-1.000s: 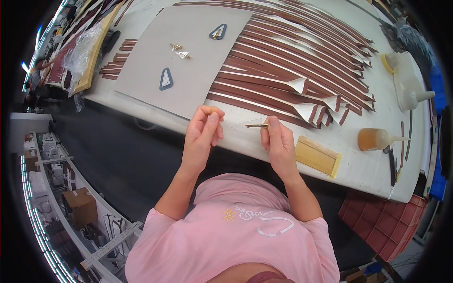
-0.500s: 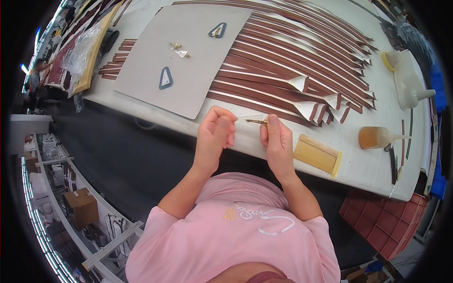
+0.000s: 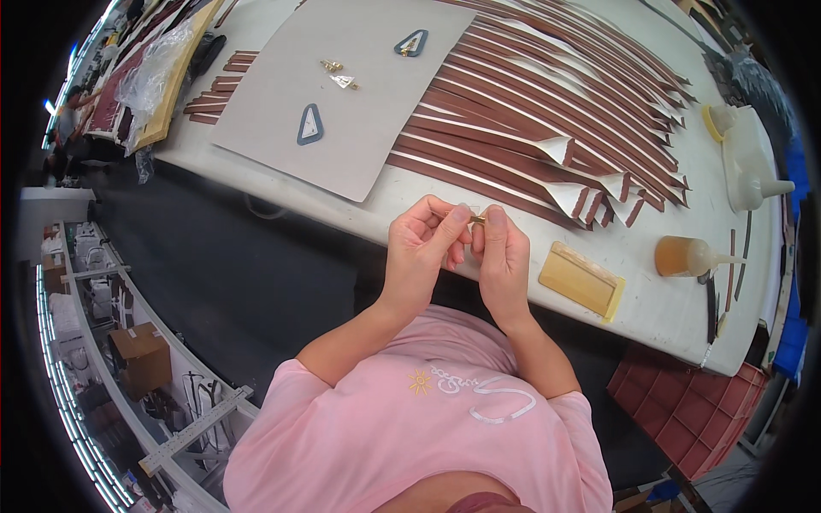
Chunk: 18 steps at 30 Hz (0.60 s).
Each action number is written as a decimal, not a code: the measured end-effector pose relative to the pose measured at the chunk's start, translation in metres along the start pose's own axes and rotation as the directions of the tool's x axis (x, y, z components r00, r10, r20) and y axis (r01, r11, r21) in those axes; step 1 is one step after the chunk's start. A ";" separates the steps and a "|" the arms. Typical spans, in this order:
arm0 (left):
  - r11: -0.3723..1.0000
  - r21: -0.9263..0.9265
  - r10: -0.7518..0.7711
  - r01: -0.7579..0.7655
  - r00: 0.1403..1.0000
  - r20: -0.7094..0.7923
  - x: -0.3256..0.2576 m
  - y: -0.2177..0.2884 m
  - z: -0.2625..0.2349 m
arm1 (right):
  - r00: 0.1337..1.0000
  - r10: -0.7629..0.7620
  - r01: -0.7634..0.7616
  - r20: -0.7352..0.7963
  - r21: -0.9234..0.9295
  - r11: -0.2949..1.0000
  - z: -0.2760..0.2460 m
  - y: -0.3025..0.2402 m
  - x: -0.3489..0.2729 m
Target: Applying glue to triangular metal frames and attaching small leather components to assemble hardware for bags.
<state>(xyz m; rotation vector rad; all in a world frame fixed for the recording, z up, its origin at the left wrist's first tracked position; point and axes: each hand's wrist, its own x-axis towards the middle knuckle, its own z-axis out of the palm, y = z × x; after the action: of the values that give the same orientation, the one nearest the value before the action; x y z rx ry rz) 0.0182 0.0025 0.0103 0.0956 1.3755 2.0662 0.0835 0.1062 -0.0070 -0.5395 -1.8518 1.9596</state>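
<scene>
My left hand [image 3: 421,252] and my right hand [image 3: 503,261] meet fingertip to fingertip just past the table's near edge. Between them is a small gold-coloured metal piece [image 3: 478,220], pinched by my right thumb and fingers. The left hand is closed too, its thumb pressed on the fingers beside the metal piece; a thin clear piece shows faintly there, mostly hidden. Beyond, a grey board [image 3: 282,94] carries a blue-grey rimmed triangle [image 3: 310,126], another such triangle [image 3: 411,43] with gold metal on it, a small gold fitting [image 3: 331,65] and a clear pointed piece [image 3: 344,82] with gold metal.
Rows of brown strips with white edges [image 3: 547,111] cover the table's middle. On the right are a shallow yellow tray [image 3: 581,282], a bottle of amber liquid [image 3: 682,256] and a white bottle [image 3: 750,167]. A dark red crate [image 3: 684,410] stands below the table's right end.
My left hand has moved right and closed in on the metal piece at my right fingertips. The clear sheet, seen stretched between the hands before, is now mostly covered. The view has shifted slightly.
</scene>
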 end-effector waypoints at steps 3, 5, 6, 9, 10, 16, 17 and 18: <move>0.997 0.053 0.051 -0.051 0.999 0.002 0.001 -0.002 -0.003 | 0.999 0.031 -0.031 0.020 0.012 0.999 -0.002 0.001 0.000; 0.991 0.095 0.091 -0.092 0.996 0.011 0.000 -0.001 -0.003 | 0.999 0.042 -0.042 0.030 -0.005 0.999 -0.004 0.002 0.001; 0.991 0.094 0.090 -0.091 0.996 0.010 0.000 -0.001 -0.003 | 0.999 0.043 -0.043 0.031 -0.006 0.999 -0.004 0.001 0.001; 0.983 0.136 0.125 -0.127 0.992 0.024 0.001 -0.002 -0.005 | 0.998 0.051 -0.051 0.032 0.006 0.999 -0.003 -0.003 0.003; 0.979 0.156 0.123 -0.128 0.992 0.041 0.002 -0.002 -0.006 | 0.998 0.055 -0.055 0.023 0.013 0.998 -0.001 -0.005 0.003; 0.984 0.141 0.096 -0.108 0.991 0.089 0.003 0.008 -0.008 | 0.991 0.128 -0.132 0.039 0.092 0.987 -0.004 -0.010 0.009; 0.988 0.120 0.087 -0.100 0.990 0.108 0.003 0.010 -0.009 | 0.986 0.159 -0.165 0.057 0.119 0.979 -0.005 -0.011 0.009; 0.988 0.121 0.087 -0.100 0.990 0.109 0.004 0.011 -0.012 | 0.986 0.158 -0.164 0.055 0.120 0.979 -0.005 -0.011 0.009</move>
<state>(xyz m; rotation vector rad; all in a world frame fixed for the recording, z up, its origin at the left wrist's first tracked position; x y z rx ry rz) 0.0048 -0.0073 0.0133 0.3228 1.4611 2.0185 0.0786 0.1162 0.0035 -0.6290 -1.7459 2.1930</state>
